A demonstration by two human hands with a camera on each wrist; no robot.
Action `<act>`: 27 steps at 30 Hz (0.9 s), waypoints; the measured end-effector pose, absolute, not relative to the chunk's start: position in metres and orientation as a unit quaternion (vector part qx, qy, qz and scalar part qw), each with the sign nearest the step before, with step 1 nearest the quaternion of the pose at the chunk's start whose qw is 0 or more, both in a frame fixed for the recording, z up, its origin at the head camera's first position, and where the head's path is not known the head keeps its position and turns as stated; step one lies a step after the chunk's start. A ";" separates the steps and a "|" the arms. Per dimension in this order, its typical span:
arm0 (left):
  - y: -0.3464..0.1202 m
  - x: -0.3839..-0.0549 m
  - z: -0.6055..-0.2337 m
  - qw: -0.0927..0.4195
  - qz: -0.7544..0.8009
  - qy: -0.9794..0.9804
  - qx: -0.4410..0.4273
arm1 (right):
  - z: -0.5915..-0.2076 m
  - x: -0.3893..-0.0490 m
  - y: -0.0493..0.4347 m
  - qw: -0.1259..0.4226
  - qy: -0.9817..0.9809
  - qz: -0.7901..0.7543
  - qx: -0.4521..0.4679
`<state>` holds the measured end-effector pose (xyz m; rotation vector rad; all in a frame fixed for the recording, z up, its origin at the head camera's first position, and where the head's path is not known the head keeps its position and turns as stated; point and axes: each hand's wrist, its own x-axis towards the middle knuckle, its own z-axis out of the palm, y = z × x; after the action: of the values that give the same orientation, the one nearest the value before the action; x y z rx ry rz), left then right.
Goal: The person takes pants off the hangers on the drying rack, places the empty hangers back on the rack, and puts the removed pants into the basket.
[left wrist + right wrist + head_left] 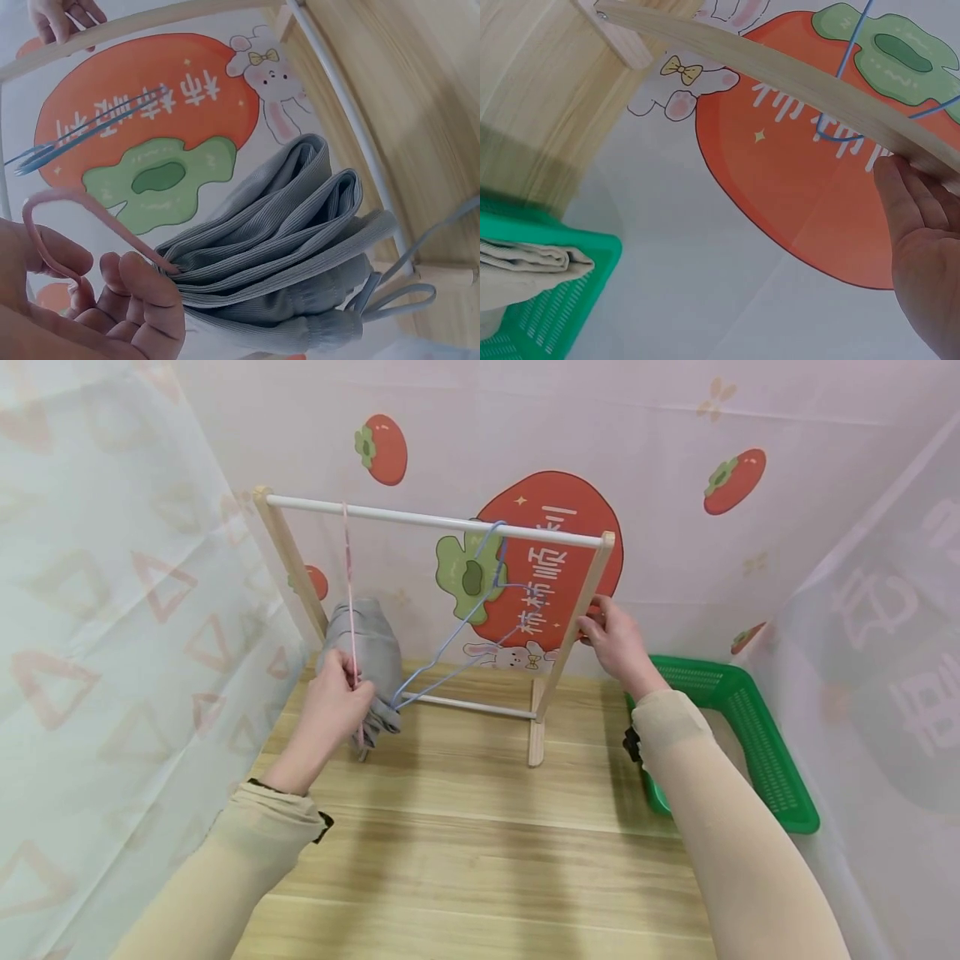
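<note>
With thumb and fingers my left hand pinches the near end of a pink clothes hanger. Its hook is over the white top bar of a small wooden clothes rack. Folded grey ribbed fabric, a garment with a gathered edge and a tie cord, hangs on this hanger; its full shape is hidden in the folds. A bare blue hanger hangs further right on the bar. My right hand holds the rack's right wooden post, its fingers partly hidden there.
A green plastic basket stands right of the rack, with folded beige cloth inside. The wooden table spreads in front. Printed curtains hang behind and along both sides.
</note>
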<state>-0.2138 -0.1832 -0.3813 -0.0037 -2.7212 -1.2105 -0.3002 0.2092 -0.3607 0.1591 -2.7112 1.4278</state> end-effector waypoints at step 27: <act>-0.225 -0.200 -0.366 0.111 -0.305 -0.946 0.013 | -0.361 -0.300 0.210 0.036 -0.881 0.467 0.064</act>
<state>-0.1999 -0.2252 -0.3659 0.0377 -2.7768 -0.8971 -0.2998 0.2099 -0.3608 0.1959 -2.7080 1.4336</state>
